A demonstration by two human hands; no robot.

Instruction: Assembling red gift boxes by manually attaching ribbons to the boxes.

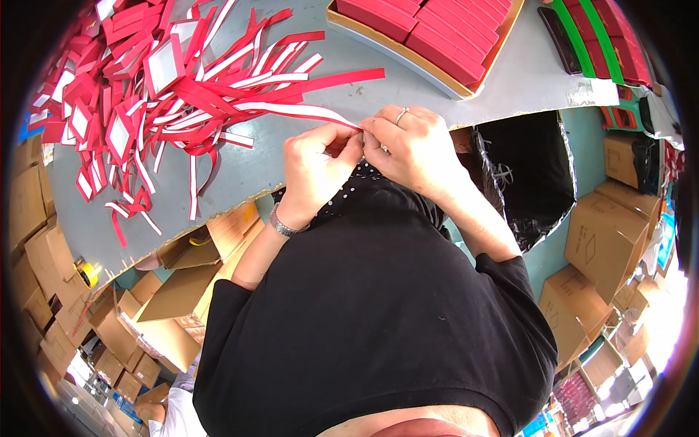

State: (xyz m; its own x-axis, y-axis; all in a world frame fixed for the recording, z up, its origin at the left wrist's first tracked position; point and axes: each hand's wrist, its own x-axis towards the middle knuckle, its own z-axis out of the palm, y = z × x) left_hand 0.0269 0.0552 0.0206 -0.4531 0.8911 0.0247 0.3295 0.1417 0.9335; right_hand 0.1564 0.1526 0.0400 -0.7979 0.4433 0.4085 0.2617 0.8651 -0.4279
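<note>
My left hand (321,159) and my right hand (410,148) meet at the near edge of the grey table, fingertips pinched together. Between them they grip the end of a red and white ribbon (306,111), which runs back leftward into a heap on the table. That heap holds many red ribbon strips (218,93) with white backs, mixed with small red box-like pieces (87,95), some showing white faces. My fingers cover the ribbon's very tip, so its end cannot be made out.
An open carton (408,45) packed with red boxes stands at the back of the table (251,171). Green-strapped red boxes (608,36) lie at far right. A black-lined bin (535,175) stands right of me. Cardboard boxes (608,237) flank both sides; another person (178,411) is lower left.
</note>
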